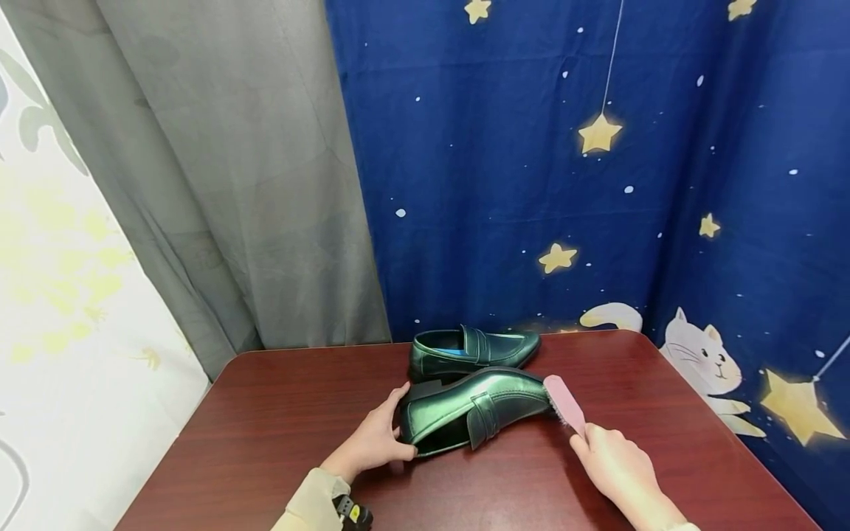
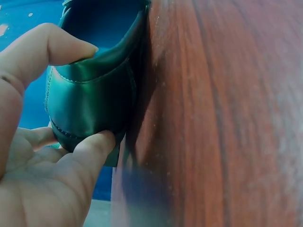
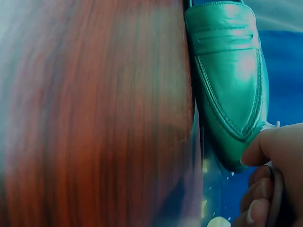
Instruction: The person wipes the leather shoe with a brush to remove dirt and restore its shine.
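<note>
A shiny green loafer point(image 1: 451, 411) lies tipped on its side, its opening facing the near edge of the table. My left hand point(image 1: 375, 441) grips it by the heel; in the left wrist view the thumb point(image 2: 71, 49) hooks over the collar and fingers point(image 2: 97, 144) press low on the heel. With my right hand point(image 1: 616, 466) I hold a pink-backed brush point(image 1: 564, 403) by its handle, its pale bristles against the toe. In the right wrist view the loafer's toe point(image 3: 229, 94) points toward that hand, and the brush is mostly hidden.
The second green loafer point(image 1: 511, 349) stands upright just behind, at the back edge of the reddish-brown table point(image 1: 279, 435). Behind the table hang a grey curtain point(image 1: 265, 184) and a blue curtain point(image 1: 491, 184) with stars.
</note>
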A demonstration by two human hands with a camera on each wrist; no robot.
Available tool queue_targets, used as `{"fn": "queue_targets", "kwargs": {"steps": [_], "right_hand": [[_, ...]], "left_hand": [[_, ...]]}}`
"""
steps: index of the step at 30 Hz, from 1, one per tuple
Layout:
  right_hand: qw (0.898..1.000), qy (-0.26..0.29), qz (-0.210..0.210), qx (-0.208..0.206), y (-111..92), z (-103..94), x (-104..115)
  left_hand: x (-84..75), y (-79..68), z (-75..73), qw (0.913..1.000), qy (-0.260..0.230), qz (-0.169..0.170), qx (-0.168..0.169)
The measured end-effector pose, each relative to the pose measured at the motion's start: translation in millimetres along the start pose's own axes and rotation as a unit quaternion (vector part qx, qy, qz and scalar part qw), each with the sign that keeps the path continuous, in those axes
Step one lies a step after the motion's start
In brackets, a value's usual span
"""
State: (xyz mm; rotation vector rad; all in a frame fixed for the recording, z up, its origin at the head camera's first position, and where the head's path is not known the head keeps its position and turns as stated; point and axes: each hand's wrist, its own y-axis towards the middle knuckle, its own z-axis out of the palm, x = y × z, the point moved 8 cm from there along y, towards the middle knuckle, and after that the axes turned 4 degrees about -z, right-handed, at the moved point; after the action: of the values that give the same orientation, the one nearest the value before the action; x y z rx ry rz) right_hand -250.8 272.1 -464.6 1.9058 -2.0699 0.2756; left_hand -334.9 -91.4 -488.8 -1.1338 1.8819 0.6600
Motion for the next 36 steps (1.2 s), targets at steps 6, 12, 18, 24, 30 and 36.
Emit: {"fn": "queue_targets", "kwargs": {"steps": [6,12,18,24,30,36], "right_hand": [[1.0,0.012,0.021,-0.003,-3.8,-9.6,-21.0],[0.999,0.006,0.042,0.013,-2.4,-14.9,-38.1],[0.999,0.002,0.035,-0.002,-5.5,-10.5,-48.2],[0.998,-0.019,0.049,0.04,-7.2,-1.7,-60.7],[0.993,-0.033,0.069,0.09,-6.3,7.2,-68.8],[0.99,-0.052,0.076,0.105,-5.0,12.8,-73.6]], "left_hand": [[-5.2,-2.6,-1.6,0.9993,-0.033,-0.005,0.014],[-11.8,-2.4,-3.2,0.998,-0.042,-0.019,0.044],[-18.2,3.4,-11.4,0.9987,0.022,-0.024,0.039],[-14.6,12.3,-14.8,0.9979,-0.031,-0.049,0.028],[-6.1,19.8,-14.7,0.9926,-0.088,-0.073,0.042],[-8.2,27.8,-12.3,0.9893,-0.109,-0.068,0.069]]}}
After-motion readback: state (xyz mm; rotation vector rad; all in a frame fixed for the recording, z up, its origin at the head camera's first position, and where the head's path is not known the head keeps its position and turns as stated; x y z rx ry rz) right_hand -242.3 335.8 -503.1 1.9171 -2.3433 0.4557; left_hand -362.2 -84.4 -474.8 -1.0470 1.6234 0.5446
